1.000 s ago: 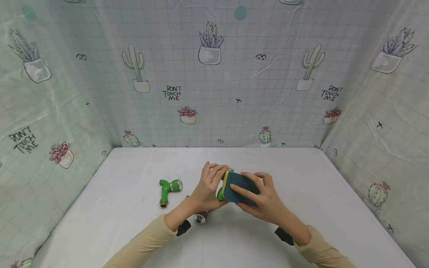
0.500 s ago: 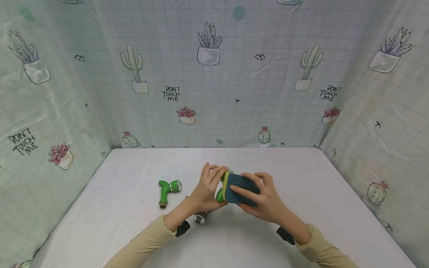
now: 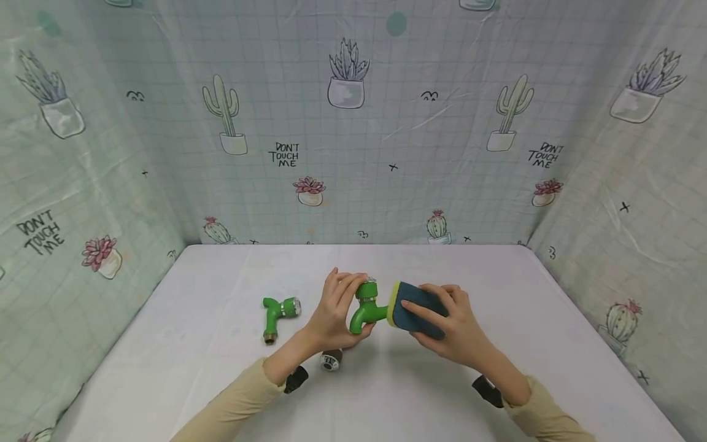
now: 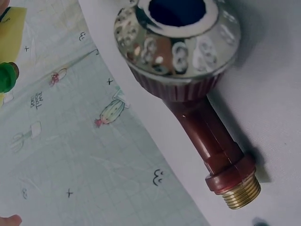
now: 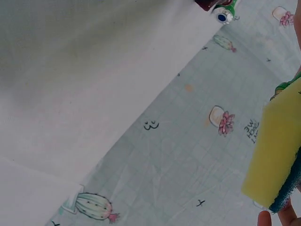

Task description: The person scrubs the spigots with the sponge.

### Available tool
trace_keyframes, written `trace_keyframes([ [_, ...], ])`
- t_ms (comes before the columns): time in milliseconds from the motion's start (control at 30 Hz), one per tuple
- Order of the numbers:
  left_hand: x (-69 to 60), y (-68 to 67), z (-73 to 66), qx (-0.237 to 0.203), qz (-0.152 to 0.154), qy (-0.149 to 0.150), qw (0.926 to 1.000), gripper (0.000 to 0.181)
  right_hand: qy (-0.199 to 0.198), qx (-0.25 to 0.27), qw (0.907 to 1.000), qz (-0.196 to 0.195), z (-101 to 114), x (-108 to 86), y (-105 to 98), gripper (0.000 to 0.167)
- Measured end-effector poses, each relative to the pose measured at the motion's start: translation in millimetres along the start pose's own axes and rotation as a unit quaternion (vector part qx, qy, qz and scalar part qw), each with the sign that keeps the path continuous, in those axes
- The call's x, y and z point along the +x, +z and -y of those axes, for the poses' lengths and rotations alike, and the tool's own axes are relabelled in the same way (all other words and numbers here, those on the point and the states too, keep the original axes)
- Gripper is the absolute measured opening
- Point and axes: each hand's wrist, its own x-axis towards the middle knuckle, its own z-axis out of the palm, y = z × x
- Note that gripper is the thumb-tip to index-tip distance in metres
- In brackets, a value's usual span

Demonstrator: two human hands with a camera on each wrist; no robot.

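Note:
A green faucet (image 3: 366, 313) with a chrome-topped knob is held above the table between the thumb and fingers of my left hand (image 3: 328, 318), its spout pointing down. In my right hand (image 3: 459, 324) I grip a sponge (image 3: 422, 310) with a dark blue scouring side. The sponge's yellow face (image 5: 275, 146) meets the faucet's inlet end in the head view. A dark red-brown faucet (image 4: 207, 134) with a chrome knob and brass thread lies on the table under my left hand, partly hidden in the head view.
A second green faucet (image 3: 273, 319) lies on the white table (image 3: 221, 393) to the left. Patterned cloth (image 3: 353, 159) walls the table at the back and both sides. Black wrist cameras (image 3: 488, 391) sit below both wrists.
My right hand and the sponge have moved right, away from my left hand. More of the held green faucet now shows. My left hand has shifted slightly left. The faucets on the table stay put.

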Motion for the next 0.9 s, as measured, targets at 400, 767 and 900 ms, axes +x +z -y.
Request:
trace_keyframes([
  [400, 0.3, -3.4, 6.2, -0.039, -0.026, -0.014, 0.9988, 0.075, 0.042, 0.012, 0.9989, 0.02, -14, -14.5, -10, 0.045],
  [767, 4.8, -5.9, 3.6, -0.09, -0.023, -0.033, 0.9951, 0.075, 0.057, 0.047, 0.9965, 0.04, -8, -14.3, -7, 0.046],
  [900, 2.7, -6.1, 3.8, -0.11, 0.004, -0.06, 0.9921, 0.08, 0.05, 0.052, 0.9972, 0.021, -7, -15.6, -5, 0.045],
])
